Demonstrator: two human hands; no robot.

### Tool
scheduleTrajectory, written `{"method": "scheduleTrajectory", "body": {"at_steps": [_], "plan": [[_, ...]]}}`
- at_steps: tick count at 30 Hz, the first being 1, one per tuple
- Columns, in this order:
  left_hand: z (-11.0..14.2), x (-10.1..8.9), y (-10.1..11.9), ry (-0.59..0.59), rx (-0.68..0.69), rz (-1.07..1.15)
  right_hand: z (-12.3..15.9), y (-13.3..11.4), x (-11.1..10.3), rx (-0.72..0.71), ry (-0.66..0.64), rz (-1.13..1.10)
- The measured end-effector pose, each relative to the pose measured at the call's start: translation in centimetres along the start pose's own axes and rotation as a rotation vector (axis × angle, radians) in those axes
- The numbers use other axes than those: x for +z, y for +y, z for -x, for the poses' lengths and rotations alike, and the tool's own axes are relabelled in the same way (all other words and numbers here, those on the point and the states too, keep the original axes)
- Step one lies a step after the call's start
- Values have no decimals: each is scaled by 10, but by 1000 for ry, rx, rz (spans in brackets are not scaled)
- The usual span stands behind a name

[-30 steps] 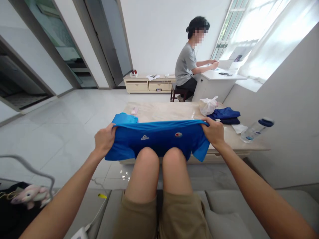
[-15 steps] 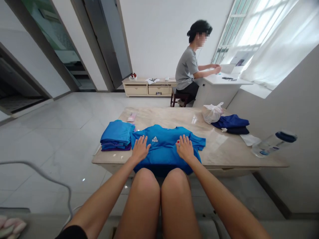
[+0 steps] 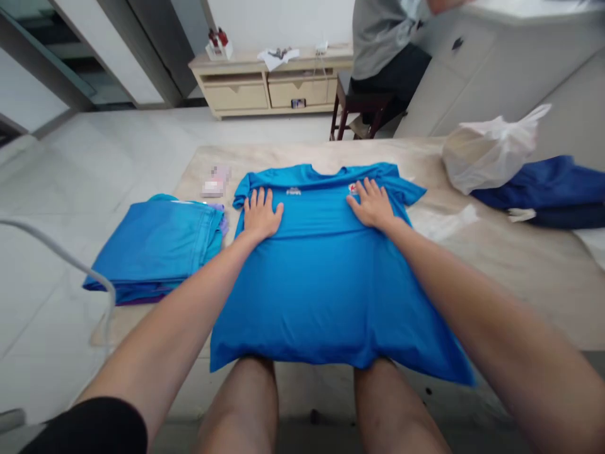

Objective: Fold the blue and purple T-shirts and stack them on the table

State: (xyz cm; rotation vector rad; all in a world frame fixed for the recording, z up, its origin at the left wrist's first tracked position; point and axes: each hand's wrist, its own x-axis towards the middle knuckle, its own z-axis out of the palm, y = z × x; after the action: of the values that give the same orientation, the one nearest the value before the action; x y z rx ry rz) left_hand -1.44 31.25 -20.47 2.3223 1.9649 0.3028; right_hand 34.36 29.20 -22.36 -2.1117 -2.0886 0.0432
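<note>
A blue T-shirt [image 3: 307, 284] lies front side up, its collar away from me and its lower hem hanging past the table's near edge over my knees. My left hand [image 3: 261, 214] rests flat on the left chest of the shirt, fingers spread, beside a small white logo. On the other side, my right hand [image 3: 373, 203] presses flat beside a red-and-white badge, its fingers apart too. Left of the shirt sits a stack of folded blue clothes [image 3: 155, 243], with a purple layer showing at its bottom.
The marble-look table [image 3: 510, 284] carries a white plastic bag [image 3: 491, 151] and dark blue folded clothes [image 3: 553, 192] at right. A small pink packet [image 3: 216, 181] lies behind the stack. A seated person [image 3: 382, 44] is beyond the table, near a low cabinet [image 3: 236, 98]. A grey cable [image 3: 57, 249] curves at left.
My view has tilted down and come closer to the table. The shirt now appears longer and flatter towards me, both hands still spread on its chest.
</note>
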Motion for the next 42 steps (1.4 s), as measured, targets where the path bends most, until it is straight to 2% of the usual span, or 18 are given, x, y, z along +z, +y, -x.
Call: {"method": "scheduleTrajectory", "body": {"at_steps": [2,3,5,7,10,12,14,17,20,22,23,25,27,30,32,34,37,42], "plan": [[-39,0,4,-23,16,40,-41,12,-4,-37,-19,17],[-46,-1,7,-26,31,59,-48,12,-6,-53,0,30],[-30,-8,9,4,88,92,-31,-1,-13,-90,67,43],[22,-18,7,60,173,117,27,-22,-20,-143,116,29],[132,-33,-8,107,231,134,156,-43,-30,-221,46,-21],[201,-39,-23,58,248,133,242,-42,-35,-230,27,-57],[254,-49,-39,-25,289,114,312,-33,-43,-246,30,-79],[302,-80,-55,-144,242,62,383,-20,-71,-194,-12,-55],[318,-122,-56,-206,120,8,409,-18,-108,-93,-77,6],[313,-141,-48,-195,88,15,403,-23,-125,-34,-68,4],[307,-144,-43,-183,87,29,394,-28,-129,-12,-59,-13],[292,-138,-30,-168,109,51,368,-38,-127,-7,-55,-54],[279,-117,-18,-162,151,44,338,-50,-113,-32,-64,-72],[264,-72,-6,-129,141,-7,296,-63,-77,13,-80,-37],[257,-44,-5,-71,98,-43,276,-65,-50,79,-64,3],[244,-26,-7,-17,76,-61,258,-60,-31,90,-22,30],[195,-21,-13,4,77,-58,217,-43,-23,60,31,48],[69,-30,-15,29,137,-27,109,-20,-36,64,67,51]]}}
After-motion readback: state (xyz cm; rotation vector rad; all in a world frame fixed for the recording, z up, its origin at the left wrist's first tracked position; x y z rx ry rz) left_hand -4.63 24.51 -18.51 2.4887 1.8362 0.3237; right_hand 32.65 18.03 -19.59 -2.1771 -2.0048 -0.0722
